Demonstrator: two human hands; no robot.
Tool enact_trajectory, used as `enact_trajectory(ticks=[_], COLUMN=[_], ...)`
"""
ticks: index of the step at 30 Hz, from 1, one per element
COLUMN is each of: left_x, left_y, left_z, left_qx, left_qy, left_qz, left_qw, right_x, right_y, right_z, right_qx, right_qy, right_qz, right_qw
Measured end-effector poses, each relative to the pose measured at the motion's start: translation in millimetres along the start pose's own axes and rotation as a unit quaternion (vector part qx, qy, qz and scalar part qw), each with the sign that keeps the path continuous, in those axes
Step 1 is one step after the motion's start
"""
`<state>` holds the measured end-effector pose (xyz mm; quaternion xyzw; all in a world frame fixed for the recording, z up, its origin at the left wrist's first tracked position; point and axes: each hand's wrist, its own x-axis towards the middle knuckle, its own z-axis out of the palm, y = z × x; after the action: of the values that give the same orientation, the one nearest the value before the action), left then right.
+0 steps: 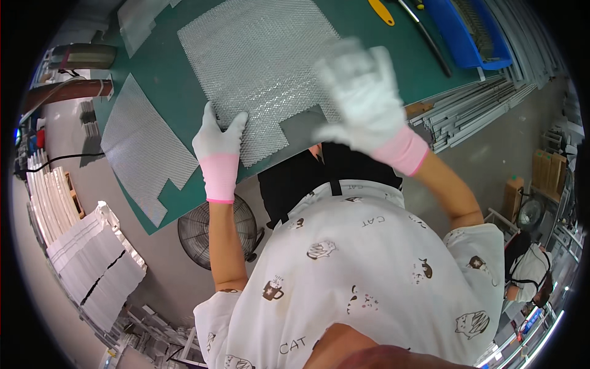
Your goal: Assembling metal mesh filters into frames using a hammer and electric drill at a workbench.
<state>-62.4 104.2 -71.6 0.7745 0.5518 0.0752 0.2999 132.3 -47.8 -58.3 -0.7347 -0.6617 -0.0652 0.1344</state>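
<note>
A silvery metal mesh sheet (258,61) with a square notch in its near edge lies on the green work table (150,64) in front of me. My left hand (221,132), in a white glove with a pink cuff, touches the sheet's near left edge. Its thumb and forefinger are spread apart; the other fingers are hard to see. Over the sheet's right side is my right hand (365,92), gloved alike and blurred by motion, its fingers apart and nothing visible in them. A second notched mesh piece (147,147) lies to the left.
At the far right stand a blue bin (458,37), a dark rod with a bright shaft (430,43) and a yellow-handled tool (382,11). Long metal strips (473,114) lie along the right. A floor fan (215,230) stands below the table's near edge. Another person (528,270) is at right.
</note>
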Motion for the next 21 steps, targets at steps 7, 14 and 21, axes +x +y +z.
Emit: enact_trajectory(ticks=[7, 14, 21], left_x=[-3, -3, 17], left_y=[0, 26, -6], left_z=[3, 23, 24], left_qx=[0.271, 0.38, 0.119], left_qy=[0.181, -0.051, -0.141], left_qz=[0.089, 0.407, 0.36], left_qw=[0.941, 0.829, 0.914], right_x=[0, 2, 8], right_y=[-2, -6, 76], right_z=[35, 30, -10], right_qx=[0.019, -0.001, 0.51], right_qy=[-0.174, -0.222, 0.063], right_qz=[-0.076, -0.1, 0.099], right_qw=[0.982, 0.97, 0.852])
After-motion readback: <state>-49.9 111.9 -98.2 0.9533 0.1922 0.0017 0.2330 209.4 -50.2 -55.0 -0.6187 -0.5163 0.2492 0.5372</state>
